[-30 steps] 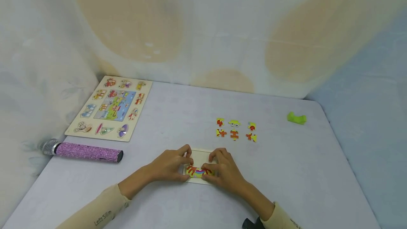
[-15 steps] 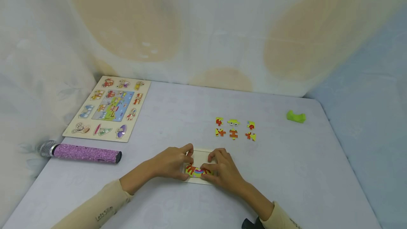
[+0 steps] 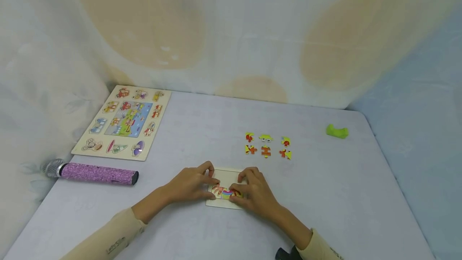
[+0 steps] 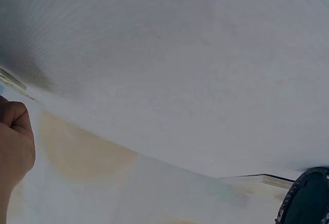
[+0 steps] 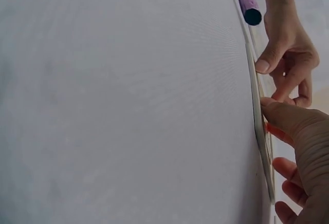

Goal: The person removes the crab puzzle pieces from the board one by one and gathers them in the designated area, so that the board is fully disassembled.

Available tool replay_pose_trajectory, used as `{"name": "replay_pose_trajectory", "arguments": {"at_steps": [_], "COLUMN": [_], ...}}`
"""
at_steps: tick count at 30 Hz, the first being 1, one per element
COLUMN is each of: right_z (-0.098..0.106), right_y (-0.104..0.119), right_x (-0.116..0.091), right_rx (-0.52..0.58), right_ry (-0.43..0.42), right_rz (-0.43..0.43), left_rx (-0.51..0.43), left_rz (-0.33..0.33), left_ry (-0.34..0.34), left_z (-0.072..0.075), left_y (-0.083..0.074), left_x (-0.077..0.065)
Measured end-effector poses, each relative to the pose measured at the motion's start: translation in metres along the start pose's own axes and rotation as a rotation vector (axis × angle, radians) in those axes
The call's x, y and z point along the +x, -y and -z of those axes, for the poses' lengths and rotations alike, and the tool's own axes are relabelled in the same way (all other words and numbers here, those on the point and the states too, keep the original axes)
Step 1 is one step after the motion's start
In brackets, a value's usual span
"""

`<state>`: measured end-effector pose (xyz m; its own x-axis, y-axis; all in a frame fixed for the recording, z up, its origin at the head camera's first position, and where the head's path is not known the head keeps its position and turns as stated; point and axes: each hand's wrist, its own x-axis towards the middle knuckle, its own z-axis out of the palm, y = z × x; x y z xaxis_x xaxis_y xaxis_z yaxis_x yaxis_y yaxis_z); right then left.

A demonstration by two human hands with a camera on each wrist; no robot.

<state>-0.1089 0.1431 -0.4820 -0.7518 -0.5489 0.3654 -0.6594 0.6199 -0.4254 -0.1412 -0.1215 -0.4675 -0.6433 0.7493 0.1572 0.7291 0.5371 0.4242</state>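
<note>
A short row of joined jigsaw puzzle pieces (image 3: 227,193), red and yellow with a rainbow stripe, lies over the lower part of a small pale puzzle board (image 3: 227,177). My left hand (image 3: 190,184) pinches the row's left end between thumb and index finger. At the other end, my right hand (image 3: 257,192) pinches with thumb and index finger, hiding part of the pieces. Seen edge-on in the right wrist view, the board (image 5: 258,116) has my left hand (image 5: 291,49) above and my right hand (image 5: 308,136) below. The left wrist view shows mostly table.
Several loose puzzle pieces (image 3: 266,151) lie in two rows beyond the board. At the left are a large picture puzzle board (image 3: 155,141) and a purple glittery microphone (image 3: 99,173). A lime-green item (image 3: 337,131) sits far right; a black object (image 3: 286,254) is at the front edge.
My left hand has shifted slightly left, and the left end of the row looks paler and blurred. My right hand has barely moved; the loose pieces stay put.
</note>
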Motion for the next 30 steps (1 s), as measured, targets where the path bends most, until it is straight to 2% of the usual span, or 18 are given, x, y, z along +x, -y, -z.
{"name": "replay_pose_trajectory", "arguments": {"at_steps": [4,9,12,22,30], "right_z": [-0.001,-0.001,-0.001,-0.001,0.000], "right_y": [-0.002,-0.003,-0.002,-0.002,0.002], "right_x": [-0.001,-0.002,-0.002,-0.002,-0.002], "right_rx": [0.010,0.005,0.004,0.035,0.041], "right_ry": [0.004,-0.002,0.001,0.025,0.017], "right_rz": [-0.002,0.008,0.014,-0.020,-0.037], "left_rx": [0.028,0.116,0.133,0.044,-0.017], "left_rz": [-0.081,-0.189,-0.218,-0.199,-0.121], "left_ry": [-0.032,-0.071,-0.084,-0.028,0.068], "left_z": [-0.001,-0.003,-0.003,0.004,0.013], "left_y": [0.001,0.003,0.003,0.000,-0.004], "left_x": [0.002,0.004,0.005,0.010,0.017]}}
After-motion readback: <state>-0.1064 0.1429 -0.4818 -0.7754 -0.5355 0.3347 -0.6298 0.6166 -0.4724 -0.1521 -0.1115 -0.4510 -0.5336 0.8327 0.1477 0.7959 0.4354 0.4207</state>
